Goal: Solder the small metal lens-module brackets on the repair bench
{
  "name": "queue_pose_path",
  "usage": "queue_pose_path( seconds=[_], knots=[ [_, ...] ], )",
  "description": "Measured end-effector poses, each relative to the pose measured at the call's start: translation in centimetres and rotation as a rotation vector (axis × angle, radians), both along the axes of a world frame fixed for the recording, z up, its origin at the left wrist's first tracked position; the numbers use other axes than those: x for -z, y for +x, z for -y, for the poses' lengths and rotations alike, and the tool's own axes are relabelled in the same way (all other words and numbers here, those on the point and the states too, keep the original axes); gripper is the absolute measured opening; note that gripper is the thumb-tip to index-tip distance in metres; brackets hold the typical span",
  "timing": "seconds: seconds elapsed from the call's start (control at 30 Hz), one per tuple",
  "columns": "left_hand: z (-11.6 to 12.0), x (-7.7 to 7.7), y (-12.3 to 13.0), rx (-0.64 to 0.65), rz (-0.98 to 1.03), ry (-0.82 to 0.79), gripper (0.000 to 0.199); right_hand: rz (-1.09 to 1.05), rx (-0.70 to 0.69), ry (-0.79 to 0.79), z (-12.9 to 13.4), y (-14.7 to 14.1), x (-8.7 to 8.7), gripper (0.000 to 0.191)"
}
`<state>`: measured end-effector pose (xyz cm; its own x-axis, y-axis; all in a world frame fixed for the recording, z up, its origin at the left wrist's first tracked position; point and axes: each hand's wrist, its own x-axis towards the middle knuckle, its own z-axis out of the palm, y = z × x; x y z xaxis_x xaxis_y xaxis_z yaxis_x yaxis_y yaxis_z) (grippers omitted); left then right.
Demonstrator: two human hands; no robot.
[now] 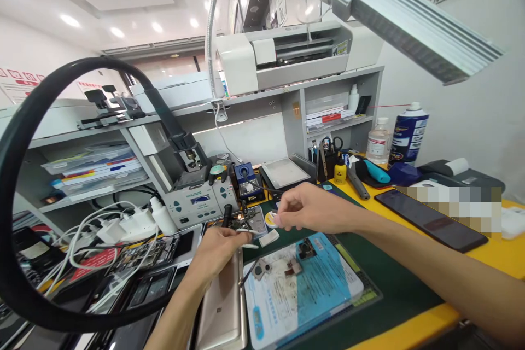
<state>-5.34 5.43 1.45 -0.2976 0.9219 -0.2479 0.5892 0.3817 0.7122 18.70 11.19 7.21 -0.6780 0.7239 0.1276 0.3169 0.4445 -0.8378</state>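
My left hand (221, 251) is closed above the top end of a gold phone back (219, 306). A black-handled tool (227, 216) rises just behind its fingers, and a thin white strip shows at the fingertips; I cannot tell which of these it grips. My right hand (303, 208) is pinched beside a small round yellow-and-white tin (270, 220); whatever is between its fingertips is too small to make out. Below the hands lies a blue-and-white box (295, 306), with a small metal part (260, 269), a copper-coloured part (292, 268) and a black part (305, 249) on it.
A black hose (12, 175) arcs across the left. Behind stand a soldering station (248, 183) and a grey control unit (197, 205). Phone boards (147, 257) and white chargers (139, 221) crowd the left. A dark phone (430, 219) and spray can (408, 134) are right.
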Motion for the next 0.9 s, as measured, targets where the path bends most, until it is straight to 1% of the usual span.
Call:
queue_pose_path(
  seconds=[0.2,0.37,0.5,0.67,0.8,0.9],
  knots=[
    [-0.5,-1.1,1.5,-0.034,-0.156,-0.075,0.036,-0.057,0.008,-0.066,-1.3,2.8,-0.2,0.02],
    [-0.8,-1.3,2.3,-0.071,-0.227,-0.133,0.037,-0.116,0.012,-0.108,-1.7,4.5,-0.2,0.023],
    [-0.8,-1.3,2.5,-0.097,-0.246,-0.146,0.038,-0.16,0.025,-0.111,-2.1,5.7,0.0,0.023],
    [-1.2,-0.8,2.1,-0.121,-0.276,-0.124,0.038,-0.169,0.041,-0.111,-2.4,6.9,0.5,0.025],
    [-1.9,0.2,1.4,-0.143,-0.303,-0.058,0.039,-0.153,0.064,-0.091,-2.5,8.0,0.6,0.028],
    [-2.4,0.9,0.9,-0.142,-0.327,-0.012,0.04,-0.087,0.077,-0.04,-2.9,9.4,0.6,0.029]
  ],
)
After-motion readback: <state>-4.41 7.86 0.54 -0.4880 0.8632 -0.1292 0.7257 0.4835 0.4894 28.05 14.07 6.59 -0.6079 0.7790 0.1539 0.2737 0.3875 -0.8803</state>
